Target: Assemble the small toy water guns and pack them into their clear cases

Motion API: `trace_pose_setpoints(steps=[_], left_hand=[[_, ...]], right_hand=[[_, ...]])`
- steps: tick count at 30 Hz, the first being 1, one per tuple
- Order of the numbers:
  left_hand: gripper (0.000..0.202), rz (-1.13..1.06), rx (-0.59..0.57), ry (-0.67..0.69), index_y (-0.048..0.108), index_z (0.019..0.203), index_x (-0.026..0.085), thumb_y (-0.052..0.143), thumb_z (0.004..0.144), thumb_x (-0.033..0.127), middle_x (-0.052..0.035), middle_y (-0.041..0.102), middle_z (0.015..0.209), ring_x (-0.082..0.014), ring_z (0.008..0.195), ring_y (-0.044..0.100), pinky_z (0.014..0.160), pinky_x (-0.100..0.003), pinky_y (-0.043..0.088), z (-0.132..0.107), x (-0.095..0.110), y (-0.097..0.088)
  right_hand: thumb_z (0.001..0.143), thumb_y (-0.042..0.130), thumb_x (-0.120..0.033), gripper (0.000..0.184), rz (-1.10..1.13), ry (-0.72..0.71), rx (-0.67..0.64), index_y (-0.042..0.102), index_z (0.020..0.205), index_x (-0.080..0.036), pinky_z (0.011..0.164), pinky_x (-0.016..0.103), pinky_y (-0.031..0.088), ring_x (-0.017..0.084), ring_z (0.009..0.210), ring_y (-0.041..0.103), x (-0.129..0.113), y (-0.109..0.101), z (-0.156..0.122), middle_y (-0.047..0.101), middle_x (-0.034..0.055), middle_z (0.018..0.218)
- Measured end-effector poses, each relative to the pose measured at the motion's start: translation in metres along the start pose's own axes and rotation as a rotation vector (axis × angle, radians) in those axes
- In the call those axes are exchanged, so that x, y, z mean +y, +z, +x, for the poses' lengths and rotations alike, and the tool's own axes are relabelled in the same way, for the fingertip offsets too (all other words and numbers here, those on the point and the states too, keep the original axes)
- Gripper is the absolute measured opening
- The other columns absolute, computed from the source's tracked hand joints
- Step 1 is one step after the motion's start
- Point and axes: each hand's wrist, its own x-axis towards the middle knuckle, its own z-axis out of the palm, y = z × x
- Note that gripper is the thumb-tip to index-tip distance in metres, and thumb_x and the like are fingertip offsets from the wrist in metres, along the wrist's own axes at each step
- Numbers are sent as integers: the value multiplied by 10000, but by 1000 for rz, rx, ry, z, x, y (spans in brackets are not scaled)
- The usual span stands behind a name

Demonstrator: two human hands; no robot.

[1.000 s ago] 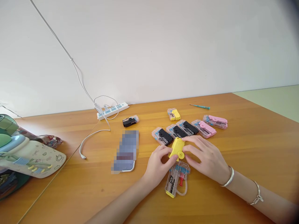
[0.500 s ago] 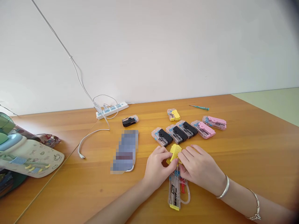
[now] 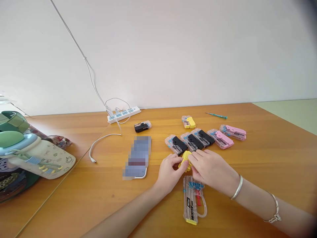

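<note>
Both my left hand (image 3: 169, 172) and my right hand (image 3: 210, 169) pinch a small yellow plastic toy part (image 3: 185, 161), which is partly hidden by my fingers. Just below my hands, a clear plastic toy water gun body (image 3: 192, 201) with a red trigger and blue inner parts lies flat on the wooden table (image 3: 99, 198), not touching them. Beyond my fingertips stands a row of clear toy pieces with black parts (image 3: 176, 144) and pink parts (image 3: 220, 138). A smaller yellow-and-clear piece (image 3: 188, 122) lies farther back.
A white power strip (image 3: 123, 115) with white cables lies against the wall, near a small black-and-clear piece (image 3: 143, 126). A phone with a blurred screen (image 3: 136, 158) lies left of my hands. A teal screwdriver (image 3: 216, 115) lies at the back. A patterned bag (image 3: 37, 155) sits far left.
The yellow part has turned and sits lower between my hands. The clear water gun body now lies apart from my fingers. The whole view has shifted slightly to the left.
</note>
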Motion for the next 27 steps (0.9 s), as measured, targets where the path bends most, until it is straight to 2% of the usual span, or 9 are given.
trace_pose_setpoints(steps=[7, 12, 16, 21, 27], left_hand=[[361, 13, 5, -17, 518, 530, 166, 443, 848, 320, 13, 407, 576, -134, 600, 397, 558, -250, 322, 1, 1, -1], [350, -36, 10, -19, 534, 549, 165, 441, 849, 319, 7, 430, 594, -133, 609, 404, 545, -238, 328, 0, 3, -2], [333, -115, -1, -27, 616, 642, 161, 443, 859, 344, -5, 492, 666, -129, 619, 427, 542, -229, 336, 0, 4, -3], [247, -156, 15, -39, 681, 719, 175, 516, 829, 323, -18, 548, 733, -133, 655, 474, 551, -220, 358, 0, 3, -2], [164, -135, 10, -51, 670, 748, 173, 573, 801, 294, -18, 567, 769, -132, 680, 492, 566, -218, 376, 1, 1, 0]], right_hand=[[655, 503, -91, 88, -128, 45, 21, 513, 660, -179, 519, 305, 255, 177, 554, 498, -13, 8, 0, 552, 25, 594], [740, 401, -60, 185, 49, 118, 122, 492, 647, -191, 493, 275, 252, 140, 475, 459, -1, 7, -1, 503, -9, 519], [858, 343, -116, 271, 212, 159, 80, 523, 670, -192, 484, 261, 281, 131, 486, 473, 13, 4, -12, 535, -9, 552], [926, 386, -186, 243, 285, 174, 43, 626, 901, -218, 549, 248, 367, 147, 663, 585, 24, 16, -28, 637, 7, 706], [882, 469, -158, 152, 342, 158, -39, 596, 805, -194, 602, 270, 445, 179, 761, 594, 26, 28, -30, 639, 30, 782]])
